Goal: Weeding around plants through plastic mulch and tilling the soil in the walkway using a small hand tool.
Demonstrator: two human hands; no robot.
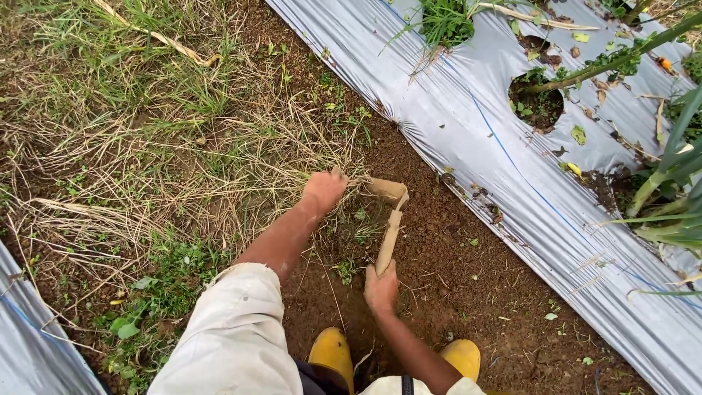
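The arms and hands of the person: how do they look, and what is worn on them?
Both hands are bare, without gloves: the left hand and the right hand. The left arm wears a loose off-white sleeve pushed up near the elbow, leaving the forearm bare. The right forearm is bare too; a pale sleeve edge shows at the bottom. No watch or rings are visible.

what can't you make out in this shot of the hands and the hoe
- Head view: the hand hoe blade edge is sunk in soil and dry grass, so its shape is hidden.
- Left hand: fingers are buried in the grass; what they grip cannot be told.
- Right hand: closed around the handle end, which it covers.
- Yellow boots: cut off by the bottom edge.
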